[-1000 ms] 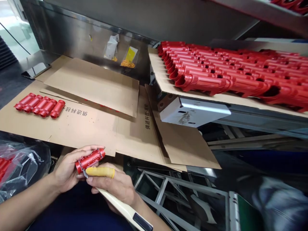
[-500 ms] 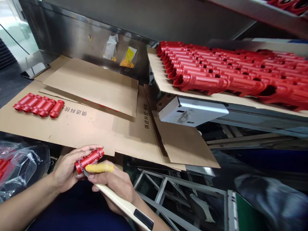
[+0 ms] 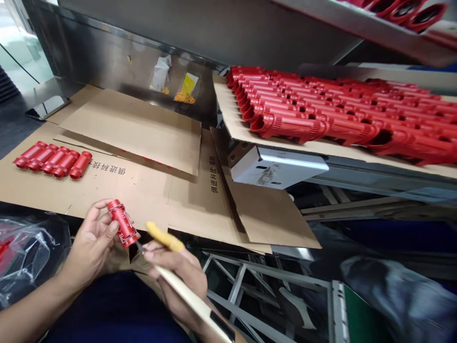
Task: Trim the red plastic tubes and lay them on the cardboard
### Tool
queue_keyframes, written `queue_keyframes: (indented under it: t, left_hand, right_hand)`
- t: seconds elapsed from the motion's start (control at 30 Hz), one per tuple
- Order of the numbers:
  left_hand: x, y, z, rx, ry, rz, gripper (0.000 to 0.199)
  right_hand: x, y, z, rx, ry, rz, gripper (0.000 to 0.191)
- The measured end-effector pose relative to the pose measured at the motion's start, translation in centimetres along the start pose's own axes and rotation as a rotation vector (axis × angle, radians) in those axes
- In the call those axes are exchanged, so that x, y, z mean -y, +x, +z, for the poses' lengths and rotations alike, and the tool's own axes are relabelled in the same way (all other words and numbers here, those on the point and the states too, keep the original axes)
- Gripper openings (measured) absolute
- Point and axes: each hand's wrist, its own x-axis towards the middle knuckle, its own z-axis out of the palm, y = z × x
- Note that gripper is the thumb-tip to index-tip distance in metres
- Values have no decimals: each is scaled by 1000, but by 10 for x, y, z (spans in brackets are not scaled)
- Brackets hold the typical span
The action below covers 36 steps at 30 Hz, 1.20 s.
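Note:
A red cylindrical part [image 3: 123,224] with pale line markings is tilted in my left hand [image 3: 96,238], thumb on its side and fingers behind it. My right hand [image 3: 178,271] grips a cream-handled knife [image 3: 189,297] with a black section near its far end. The knife's small metal tip is close to the lower end of the red part; whether they touch I cannot tell. A yellow sleeve [image 3: 164,237] covers a finger of my right hand. Several similar red parts [image 3: 53,159] lie in a row on the cardboard at the left.
Cardboard sheets [image 3: 135,128] cover the bench. Many red parts [image 3: 321,109] fill a raised board at the right, above a white metal bracket [image 3: 276,166]. Small bags [image 3: 187,88] lie behind, a phone [image 3: 48,107] back left, a plastic bag [image 3: 32,252] at lower left.
My left hand has turned the red part to a steeper tilt and moved slightly left. My right hand and the knife have drawn back from the part's side toward its lower end. The yellow-covered finger has lifted.

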Motion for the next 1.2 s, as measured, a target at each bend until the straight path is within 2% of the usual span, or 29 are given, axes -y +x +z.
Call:
queue_keyframes:
  t: [0.03,0.1,0.27,0.5,0.87,1.07,1.13,1.2]
  left_hand:
    - [2,-1,-3,-15,41,90,48]
    - [5,-2,-8,-15,118,217,41]
    - [8,-4,-12,19,266,334,28]
    - [8,-6,-14,35,306,342,27]
    - [5,-11,-9,-30,244,291,32]
    - [4,-13,-8,-60,255,278,34]
    - [4,-12,-7,-68,285,288,34]
    - [4,-9,-6,-62,280,272,34]
  right_hand:
    - [-1,-2,0,-62,-28,33,21]
    - [-3,-3,2,-105,-76,30,26]
    - [-4,0,7,-99,-86,-82,35]
    - [-6,2,9,-95,-90,-116,32]
    - [-1,-1,10,-104,-132,-32,35]
    - [-8,-2,9,-91,-66,-18,30]
    - [-12,1,5,-53,-55,-47,27]
    - [-15,5,-1,25,-139,-140,25]
